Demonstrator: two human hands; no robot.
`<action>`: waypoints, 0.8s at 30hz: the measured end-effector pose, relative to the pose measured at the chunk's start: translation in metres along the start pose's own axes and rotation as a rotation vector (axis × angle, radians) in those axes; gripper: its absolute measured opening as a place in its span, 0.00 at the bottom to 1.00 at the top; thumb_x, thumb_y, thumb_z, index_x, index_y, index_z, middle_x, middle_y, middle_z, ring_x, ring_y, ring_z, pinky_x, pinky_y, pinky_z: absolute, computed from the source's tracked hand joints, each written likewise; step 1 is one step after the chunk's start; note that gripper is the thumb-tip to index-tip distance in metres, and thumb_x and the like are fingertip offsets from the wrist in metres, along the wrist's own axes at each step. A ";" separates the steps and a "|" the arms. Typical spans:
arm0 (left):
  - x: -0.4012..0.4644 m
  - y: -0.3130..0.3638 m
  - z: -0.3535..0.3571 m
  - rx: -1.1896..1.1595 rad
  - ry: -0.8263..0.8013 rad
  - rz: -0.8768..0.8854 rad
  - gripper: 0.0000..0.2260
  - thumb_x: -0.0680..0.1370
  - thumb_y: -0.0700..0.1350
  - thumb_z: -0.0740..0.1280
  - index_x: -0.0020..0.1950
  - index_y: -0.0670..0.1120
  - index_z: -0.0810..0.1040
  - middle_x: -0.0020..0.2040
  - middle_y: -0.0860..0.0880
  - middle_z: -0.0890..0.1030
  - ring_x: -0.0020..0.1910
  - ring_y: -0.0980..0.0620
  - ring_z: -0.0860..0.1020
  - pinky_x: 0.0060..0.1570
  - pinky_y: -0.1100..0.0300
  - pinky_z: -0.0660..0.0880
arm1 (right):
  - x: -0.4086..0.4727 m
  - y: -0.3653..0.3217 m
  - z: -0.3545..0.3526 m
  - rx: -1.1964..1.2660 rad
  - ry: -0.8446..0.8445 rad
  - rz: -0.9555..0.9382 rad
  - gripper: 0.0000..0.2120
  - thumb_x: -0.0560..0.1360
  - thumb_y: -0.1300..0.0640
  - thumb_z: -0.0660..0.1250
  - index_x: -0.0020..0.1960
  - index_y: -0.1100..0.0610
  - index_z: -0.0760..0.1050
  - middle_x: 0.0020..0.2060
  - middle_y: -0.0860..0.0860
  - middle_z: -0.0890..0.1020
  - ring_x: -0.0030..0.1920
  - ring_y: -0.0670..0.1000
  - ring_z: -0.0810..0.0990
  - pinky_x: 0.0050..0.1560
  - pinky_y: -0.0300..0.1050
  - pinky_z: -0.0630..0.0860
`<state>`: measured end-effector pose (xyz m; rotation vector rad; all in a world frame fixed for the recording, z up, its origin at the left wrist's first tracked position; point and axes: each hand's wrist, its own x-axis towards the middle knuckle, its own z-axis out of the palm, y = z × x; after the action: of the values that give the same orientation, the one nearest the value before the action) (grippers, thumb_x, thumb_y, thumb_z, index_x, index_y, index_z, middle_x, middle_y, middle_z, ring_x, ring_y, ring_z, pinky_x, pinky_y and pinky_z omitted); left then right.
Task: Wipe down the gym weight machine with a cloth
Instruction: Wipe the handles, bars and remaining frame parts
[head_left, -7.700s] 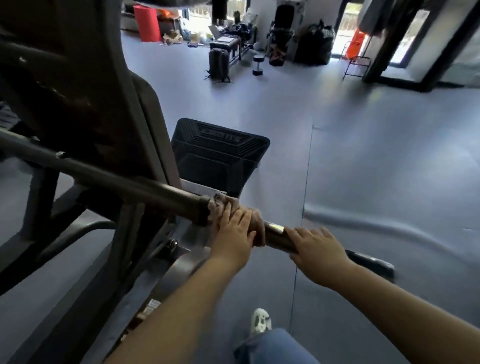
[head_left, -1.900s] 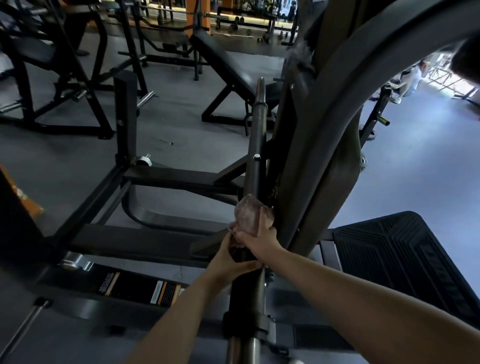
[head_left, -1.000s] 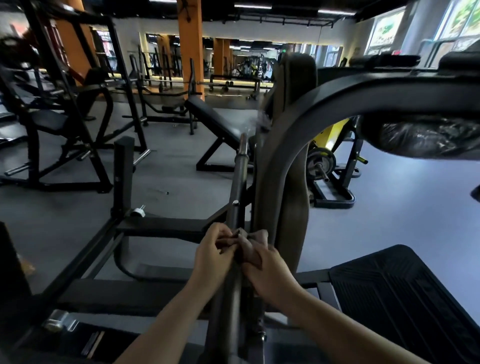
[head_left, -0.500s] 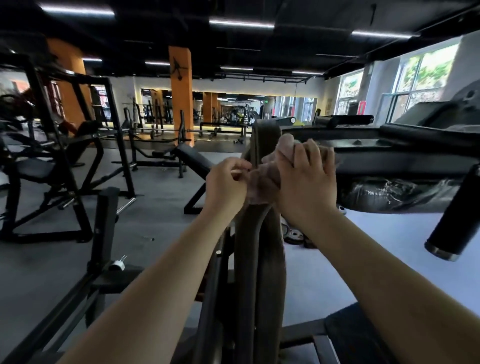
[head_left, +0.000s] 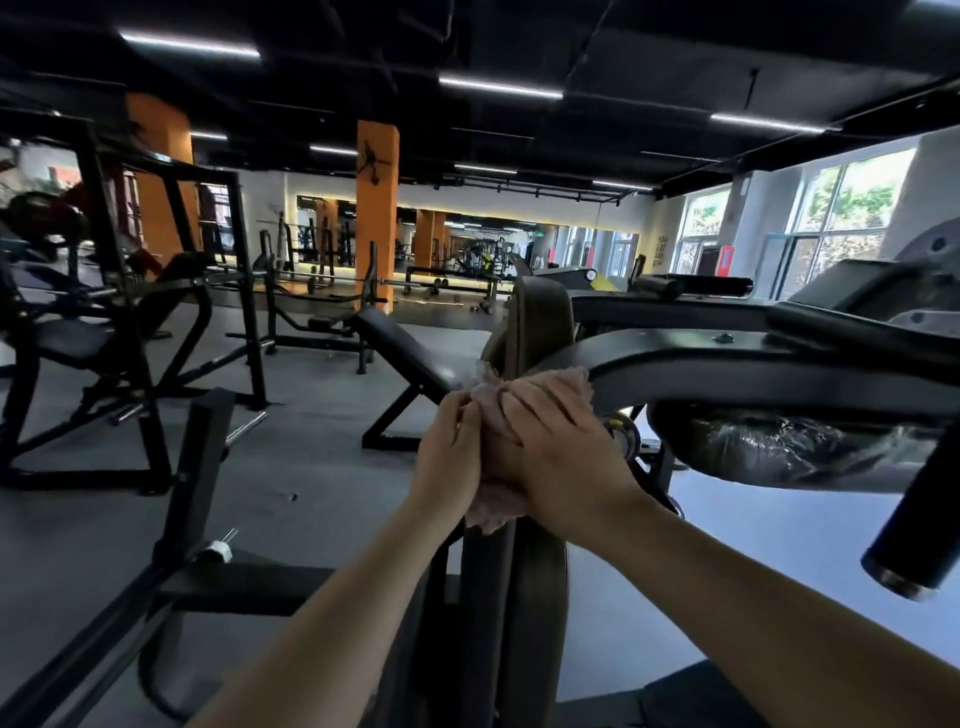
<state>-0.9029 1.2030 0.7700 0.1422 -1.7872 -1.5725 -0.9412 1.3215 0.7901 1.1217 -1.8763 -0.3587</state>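
Covering the cloth (head_left: 491, 400), both hands are gripping it and pressing it against the weight machine's upright pad edge (head_left: 537, 332), whose long axis is running vertically. The right hand (head_left: 558, 447) is lying over the cloth, nearer the curved black arm (head_left: 727, 364) on the right; the left hand (head_left: 449, 457) is pinching the left side.

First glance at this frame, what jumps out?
Dead centre, both hands, left hand and right hand, are bunched around a pinkish cloth against the upright pad of the machine. A thick black curved arm sweeps off to the right. Behind, an orange pillar stands out in the dim gym, with bright windows on the far right.
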 end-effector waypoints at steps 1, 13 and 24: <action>0.000 0.000 -0.001 0.019 -0.040 0.007 0.10 0.83 0.44 0.54 0.46 0.55 0.72 0.45 0.51 0.77 0.46 0.53 0.76 0.52 0.53 0.74 | -0.006 0.009 0.004 -0.027 0.028 -0.011 0.27 0.71 0.45 0.62 0.68 0.54 0.71 0.61 0.54 0.76 0.65 0.57 0.70 0.71 0.53 0.56; -0.008 0.015 -0.004 0.399 -0.288 0.209 0.17 0.82 0.49 0.57 0.70 0.49 0.68 0.59 0.54 0.75 0.58 0.55 0.73 0.58 0.59 0.70 | -0.037 0.084 0.002 -0.080 0.255 0.362 0.30 0.67 0.57 0.74 0.67 0.52 0.68 0.58 0.61 0.76 0.60 0.63 0.72 0.66 0.60 0.63; 0.001 0.005 -0.007 0.024 -0.173 0.145 0.08 0.83 0.44 0.52 0.55 0.56 0.67 0.51 0.54 0.75 0.52 0.55 0.76 0.51 0.66 0.74 | 0.001 0.032 -0.002 -0.207 0.034 0.094 0.25 0.62 0.55 0.73 0.59 0.51 0.77 0.51 0.57 0.76 0.55 0.61 0.74 0.61 0.59 0.65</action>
<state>-0.8975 1.1979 0.7744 -0.1136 -1.9033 -1.4984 -0.9581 1.3389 0.8115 0.8924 -1.8093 -0.4659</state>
